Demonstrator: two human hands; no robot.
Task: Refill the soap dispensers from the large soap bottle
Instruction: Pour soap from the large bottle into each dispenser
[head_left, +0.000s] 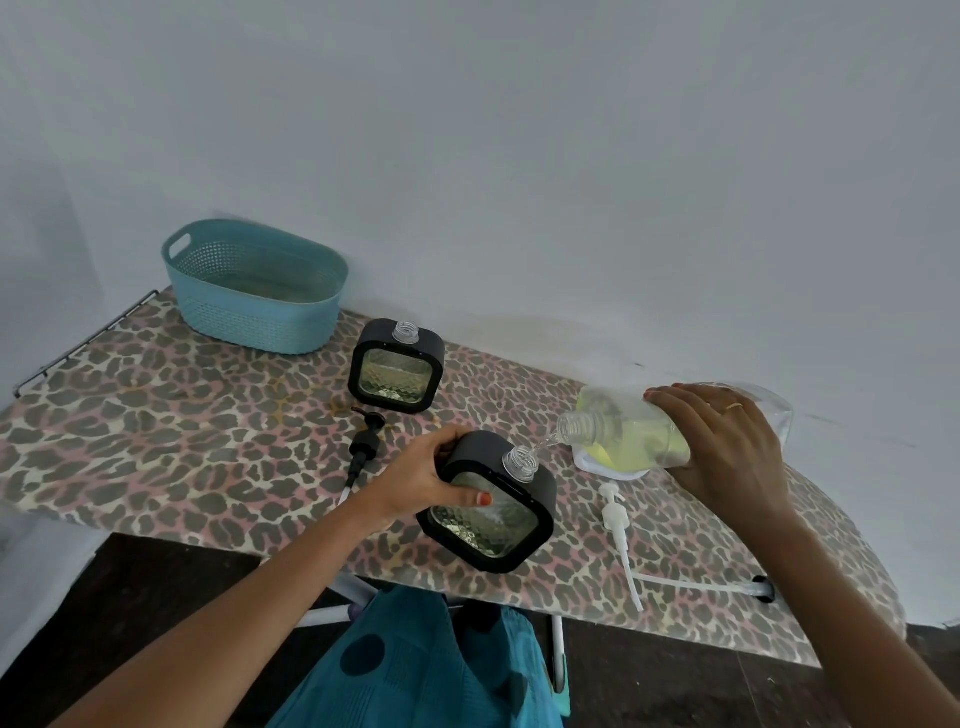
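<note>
Yellow-green soap streams (543, 447) from the large soap bottle (639, 431) into the near dispenser (488, 514)!

Right hand (727, 447) is wrapped round the bottle's body, tipping it sideways over the open neck. Left hand (426, 473) grips the near dispenser's black frame and holds it tilted on the leopard-print board (156, 415). The second dispenser (397, 366) stands uncapped behind. A black pump (363, 441) lies to the left, a white pump (615, 514) to the right, and a teal basket (254, 286) sits far back-left.

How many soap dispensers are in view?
2. The far dispenser stands uncapped beside the basket; the near dispenser is tilted in the left hand, under the large bottle. None looks hidden.
</note>
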